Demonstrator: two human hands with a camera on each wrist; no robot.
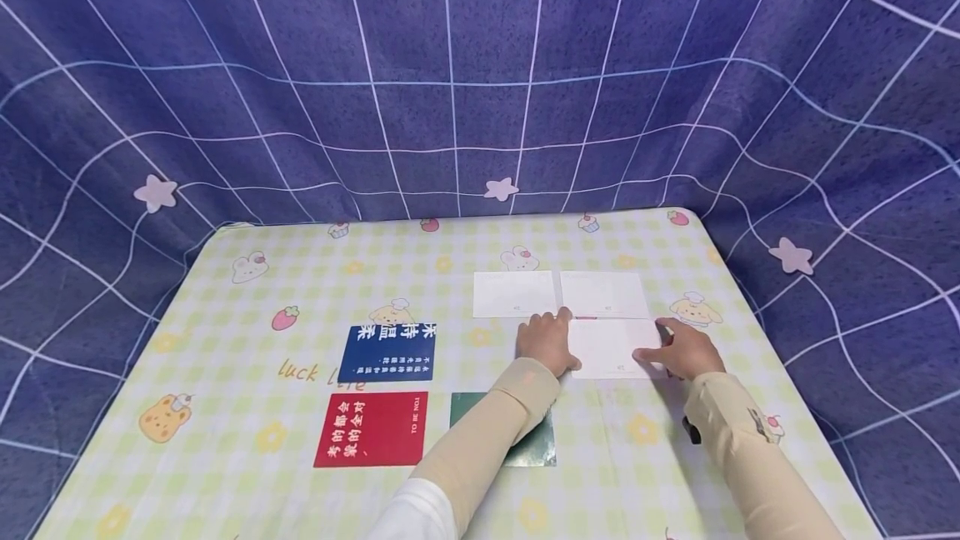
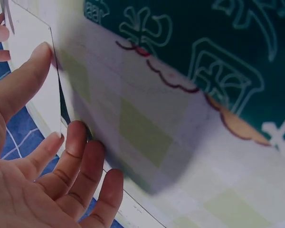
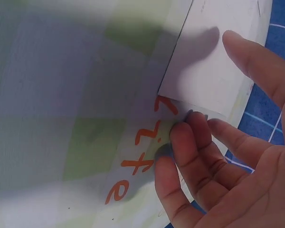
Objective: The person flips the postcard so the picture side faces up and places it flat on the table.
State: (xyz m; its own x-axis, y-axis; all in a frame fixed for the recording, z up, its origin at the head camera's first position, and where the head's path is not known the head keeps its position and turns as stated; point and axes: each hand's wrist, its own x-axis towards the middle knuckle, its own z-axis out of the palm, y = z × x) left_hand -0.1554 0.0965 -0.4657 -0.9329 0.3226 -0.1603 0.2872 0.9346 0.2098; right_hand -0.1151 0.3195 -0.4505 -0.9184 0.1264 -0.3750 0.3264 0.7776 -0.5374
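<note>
The left hand [image 1: 546,344] spans the left edge of a white card [image 1: 611,348], thumb and fingers apart: the thumb is at the lower left corner, the index finger near the upper left. The right hand [image 1: 688,350] is at the right edge of the same card, thumb spread from the fingers and extended over the card's face; the fingers lie just beyond the edge. Whether the right thumb bears on the card cannot be told.

The white card lies flat on the surface [image 1: 240,390], blank side up save for a small mark near its lower edge. Directly beyond it lies an upper right white card [image 1: 603,294], with a small red strip showing between the two. An upper left white card [image 1: 515,294] lies beside that one, a narrow gap between them.

Nearer the person, a green card [image 1: 536,444] lies partly hidden under the left forearm. To its left is a red card [image 1: 371,430] with white lettering; beyond the red card is a blue card [image 1: 387,353], also lettered in white. The surface has a checked, cartoon-printed covering. A dark blue grid-patterned cloth [image 1: 405,32] with stars stands behind.
</note>
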